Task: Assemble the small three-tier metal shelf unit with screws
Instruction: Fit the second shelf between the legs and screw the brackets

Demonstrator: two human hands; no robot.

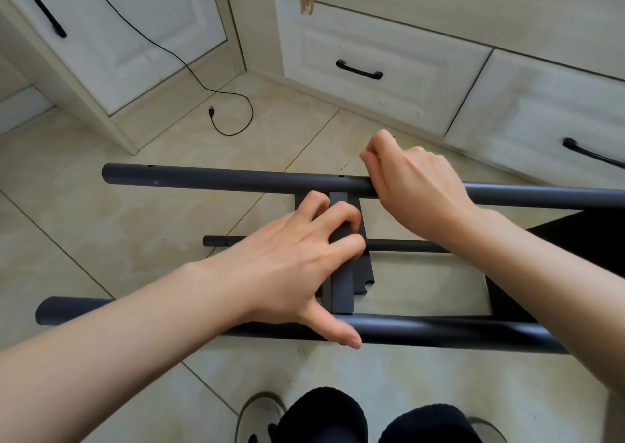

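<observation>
Shelf unit — fixing a tier to the far post point(236, 178)
Left hand point(287, 256) gripping the shelf panel point(341, 293); right hand point(412, 178) curling over the post — screw alignment likely needed next.

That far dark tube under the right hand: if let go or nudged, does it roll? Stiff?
Likely stiff: the far tube runs straight across its whole span. Its round section would roll if loose, but it seems to meet the flat crossbar, so probably restrained. The matte finish suggests the right hand won't slip much.
</observation>
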